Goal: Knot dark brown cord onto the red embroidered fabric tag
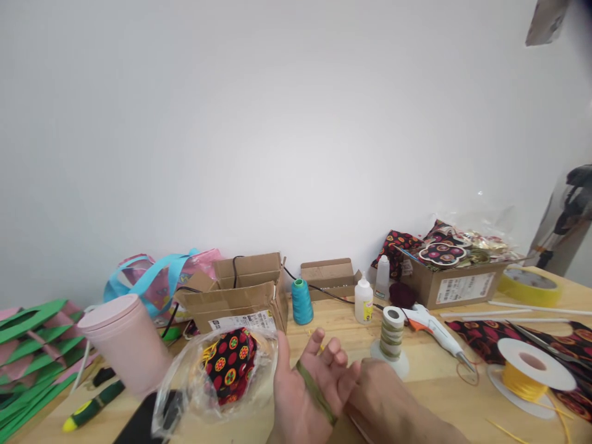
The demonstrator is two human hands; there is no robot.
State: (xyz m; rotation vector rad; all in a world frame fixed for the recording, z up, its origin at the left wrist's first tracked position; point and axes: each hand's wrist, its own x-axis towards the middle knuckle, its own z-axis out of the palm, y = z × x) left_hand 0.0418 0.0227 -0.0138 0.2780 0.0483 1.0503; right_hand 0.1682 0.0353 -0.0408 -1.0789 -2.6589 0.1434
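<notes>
My left hand [309,385] is turned palm up, its thumb raised and its fingers apart and loosely bent. Across that palm runs a strip of olive-green ribbon [315,393], from the base of the fingers to the lower edge of the hand. My right hand [386,394] is closed, back upward, against the left hand's little-finger side; its fingertips and whatever they hold are hidden. Just behind it stands a spool of olive ribbon [391,338]. Left of my hands, a clear plastic bag [185,370] contains dark patterned fabric [232,365].
Behind stand a teal thread cone [302,303], a glue bottle [363,300] and cardboard boxes [245,296]. To the right lie a glue gun [437,333], a yellow cord spool [527,370] and scissors [546,345]. A pink canister [124,345] and screwdriver [95,404] are left.
</notes>
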